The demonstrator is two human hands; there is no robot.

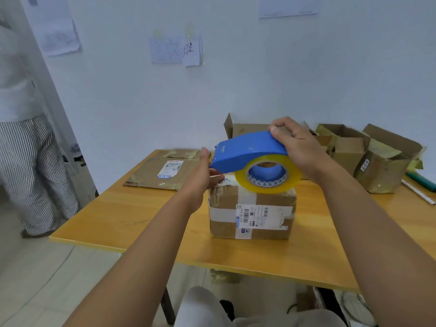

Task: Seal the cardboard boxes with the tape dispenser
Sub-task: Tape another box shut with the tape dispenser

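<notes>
Over on the far left a person in striped trousers [35, 175] can be seen standing by the doorway, not part of the job as far as can be told. On the far-left part of the orange wooden tabletop [122, 215] a flattened brown cardboard parcel with a white label [162, 172] is laid out, probably parked out of the way so room is left in the middle.

Then the left hand [203, 175] is found at the blue nose of the dispenser, its fingers mostly hidden behind the palm, so whether the tape end is pinched or only touched can't be told. It's likely placed there so the loose end can be pulled out and stuck down.

The small brown cardboard box with white tape bands and a shipping label [252, 213] is set in the middle of the tabletop, near the edge, within easy reach. The blue plastic tape dispenser with its yellowish clear tape roll [254, 161] is held just over the box's top, tilted nose-left, with the roll touching or nearly touching the far top edge.

The right hand [299, 147] is wrapped over the dispenser's back, fingers curled and clamped on it, presumably for control of the pull.

At the far right, a cluster of open, crumpled brown cardboard boxes [368, 154] is stacked against the wall, apparently waiting to be sealed.
</notes>
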